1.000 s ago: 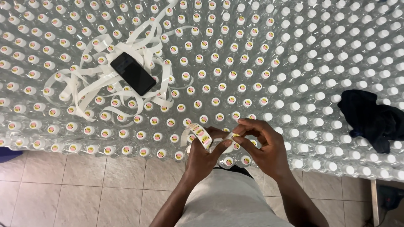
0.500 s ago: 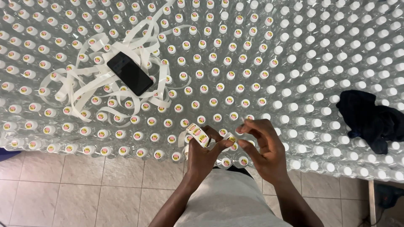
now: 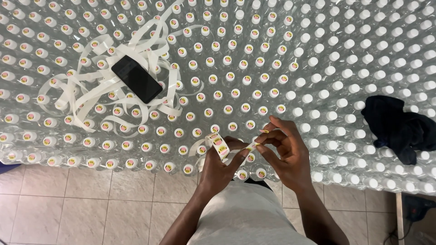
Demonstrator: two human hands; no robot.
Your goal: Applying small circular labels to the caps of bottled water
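Holding a sticker strip (image 3: pixel 220 146), the left hand (image 3: pixel 222 168) clamped it while right hand (image 3: pixel 284 154) fingertips pinched one sticker. Peeling slowly seemed wise, above the near bottles (image 3: pixel 227 110)

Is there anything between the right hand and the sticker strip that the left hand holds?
Nothing visible does. The right hand already has its fingertips at the free end of the sticker strip, which the left hand holds above the capped bottles. The gap between both hands is open.
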